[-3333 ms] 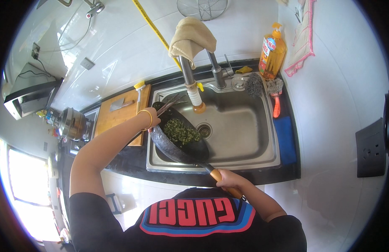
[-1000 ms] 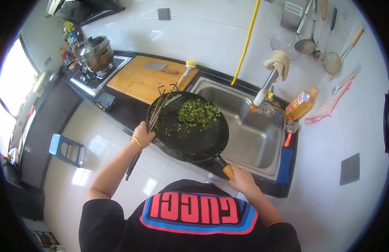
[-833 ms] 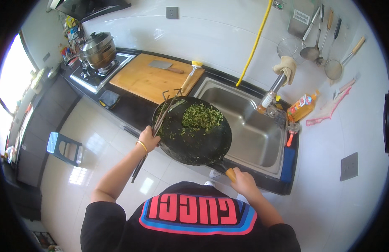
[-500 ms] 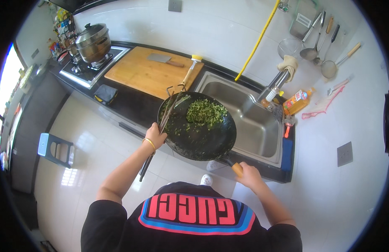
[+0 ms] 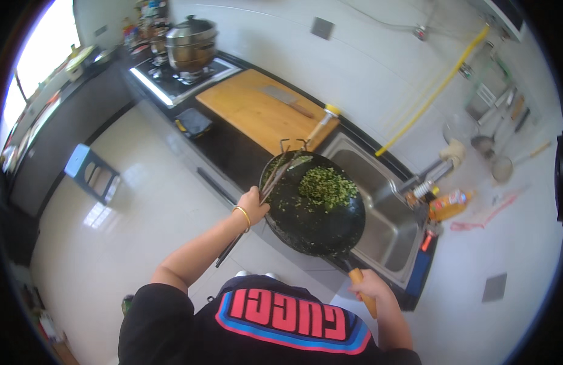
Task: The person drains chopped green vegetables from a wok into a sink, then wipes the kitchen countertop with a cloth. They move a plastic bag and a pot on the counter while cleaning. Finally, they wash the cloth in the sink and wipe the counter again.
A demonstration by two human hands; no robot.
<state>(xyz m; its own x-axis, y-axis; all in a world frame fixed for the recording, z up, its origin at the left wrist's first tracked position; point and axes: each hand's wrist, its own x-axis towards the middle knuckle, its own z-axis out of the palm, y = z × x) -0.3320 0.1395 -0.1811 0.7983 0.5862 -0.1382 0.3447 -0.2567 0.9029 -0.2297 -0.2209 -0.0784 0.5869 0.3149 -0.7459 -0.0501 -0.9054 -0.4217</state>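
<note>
My left hand (image 5: 252,205) is closed around a pair of long dark chopsticks (image 5: 230,248) at the left rim of a black wok (image 5: 318,228). Their upper ends cross the wok's far left side, beside a light flat piece I cannot name. A heap of chopped green vegetables (image 5: 328,187) lies in the wok, with loose bits scattered around it. My right hand (image 5: 377,286) grips the wok's wooden handle (image 5: 356,277). The wok is held in front of the counter, overlapping the near edge of the sink (image 5: 388,210); whether it touches the counter is unclear.
Behind the wok lie a wooden cutting board (image 5: 239,100), a cleaver (image 5: 278,94) and a yellow-bristled brush (image 5: 323,121). A steamer pot (image 5: 191,48) stands on the stove (image 5: 172,91). An orange bottle (image 5: 450,205) stands by the faucet (image 5: 423,175). A blue stool (image 5: 93,173) is on the floor.
The whole view has swung, so the counter and sink now appear further right and lower. Both hands still hold the wok and chopsticks. More of the wooden handle shows past my right hand.
</note>
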